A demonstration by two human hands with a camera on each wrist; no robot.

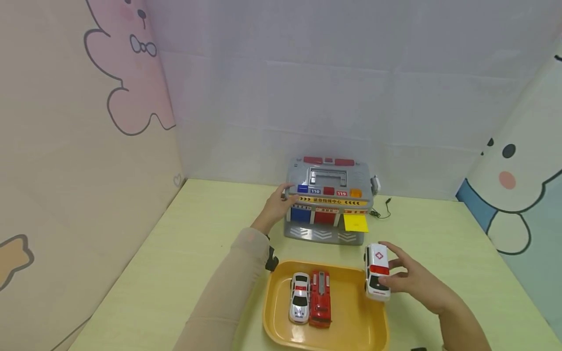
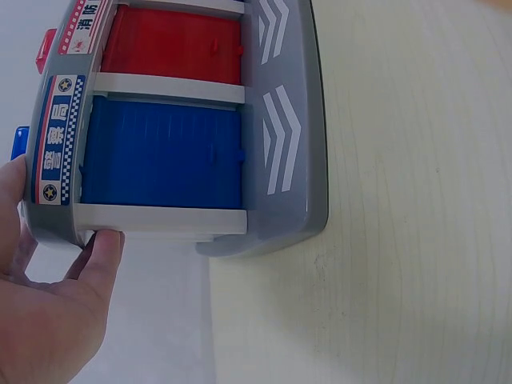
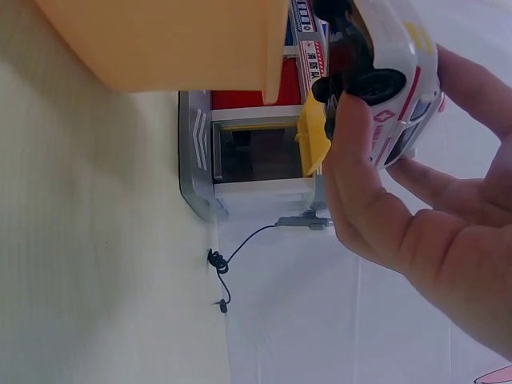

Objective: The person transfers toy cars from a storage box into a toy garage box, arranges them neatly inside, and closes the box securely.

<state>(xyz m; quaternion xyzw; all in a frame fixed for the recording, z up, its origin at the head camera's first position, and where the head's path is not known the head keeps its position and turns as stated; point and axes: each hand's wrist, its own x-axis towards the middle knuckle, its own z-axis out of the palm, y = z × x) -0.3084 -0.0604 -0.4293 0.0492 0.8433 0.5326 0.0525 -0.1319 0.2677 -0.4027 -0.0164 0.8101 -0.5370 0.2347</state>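
Note:
A grey toy emergency station (image 1: 327, 195) stands toward the back of the table, its yellow door (image 1: 355, 223) raised while the blue door (image 2: 164, 152) and red door (image 2: 172, 46) are down. My left hand (image 1: 275, 207) grips the station's left front edge, fingers at the roof and below its overhang. In my right hand (image 1: 417, 282), a white toy ambulance (image 1: 377, 273) is held by its sides over the right rim of a yellow tray (image 1: 347, 336). The right wrist view shows the ambulance's wheels off the table and a dark bay (image 3: 260, 152) behind the raised door.
Inside the tray lie a white toy police car (image 1: 300, 298) and a red toy fire truck (image 1: 321, 300), side by side. A black cable (image 1: 382, 214) trails from the station's right side. Printed curtains (image 1: 342, 97) enclose the table (image 1: 210, 219) at the back and sides.

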